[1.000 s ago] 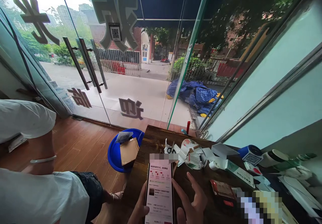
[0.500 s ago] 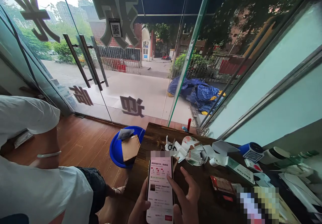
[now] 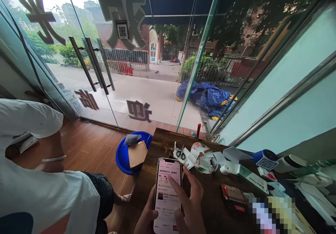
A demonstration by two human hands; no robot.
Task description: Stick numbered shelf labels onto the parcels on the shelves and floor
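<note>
My left hand (image 3: 146,217) is wrapped round the lower left edge of a smartphone (image 3: 168,195), holding it upright over the dark wooden table (image 3: 160,143). The lit screen shows a pink and white page. My right hand (image 3: 190,206) hovers over the phone with its fingers spread, and the index fingertip touches the middle of the screen.
A person in a white shirt, with a bracelet on the arm (image 3: 52,157), stands close at the left. A blue bin (image 3: 123,153) with cardboard stands on the wooden floor. Scissors (image 3: 180,153), papers, tape and boxes (image 3: 252,178) litter the table. Glass doors (image 3: 89,66) lie ahead.
My right hand has moved left onto the phone, and its index finger now touches the screen. The phone has risen slightly. The person at the left shifted a little.
</note>
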